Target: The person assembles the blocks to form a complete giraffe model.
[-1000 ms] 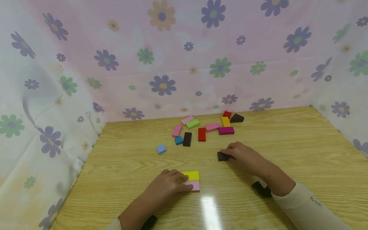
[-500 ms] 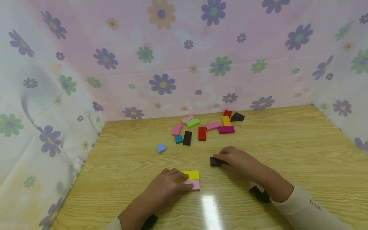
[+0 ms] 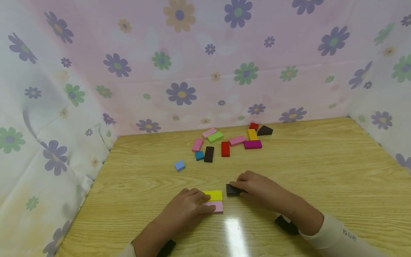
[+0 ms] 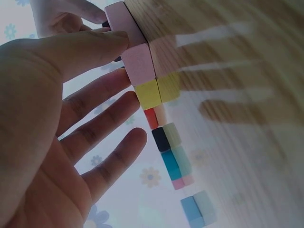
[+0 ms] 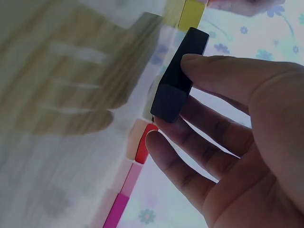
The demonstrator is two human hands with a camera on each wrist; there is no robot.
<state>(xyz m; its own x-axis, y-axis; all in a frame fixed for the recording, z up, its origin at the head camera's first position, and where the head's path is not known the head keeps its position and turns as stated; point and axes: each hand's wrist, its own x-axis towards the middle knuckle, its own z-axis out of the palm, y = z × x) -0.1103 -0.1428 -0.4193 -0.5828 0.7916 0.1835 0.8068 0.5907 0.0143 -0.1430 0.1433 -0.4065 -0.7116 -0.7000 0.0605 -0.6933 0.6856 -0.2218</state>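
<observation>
In the head view my left hand (image 3: 184, 210) grips two blocks lying side by side on the table, a yellow block (image 3: 216, 195) and a pale pink block (image 3: 219, 206) nearer me. The left wrist view shows its thumb against the pink block (image 4: 138, 66), while the other fingers reach round the far side. My right hand (image 3: 261, 192) pinches a black block (image 3: 232, 190) just to the right of the yellow one, a small gap between them. In the right wrist view the thumb presses one long side of this black block (image 5: 175, 85), with fingers behind it.
Toward the back of the wooden table (image 3: 154, 153) lie several loose blocks, among them a red block (image 3: 225, 149), another black block (image 3: 209, 154), a green block (image 3: 215, 137) and a magenta block (image 3: 253, 144). A light blue block (image 3: 180, 165) sits apart at left. Flowered cloth (image 3: 199, 71) encloses the table.
My right hand has slid the black block left and toward me, bringing it close to the yellow block. The left hand and its two blocks have stayed in place.
</observation>
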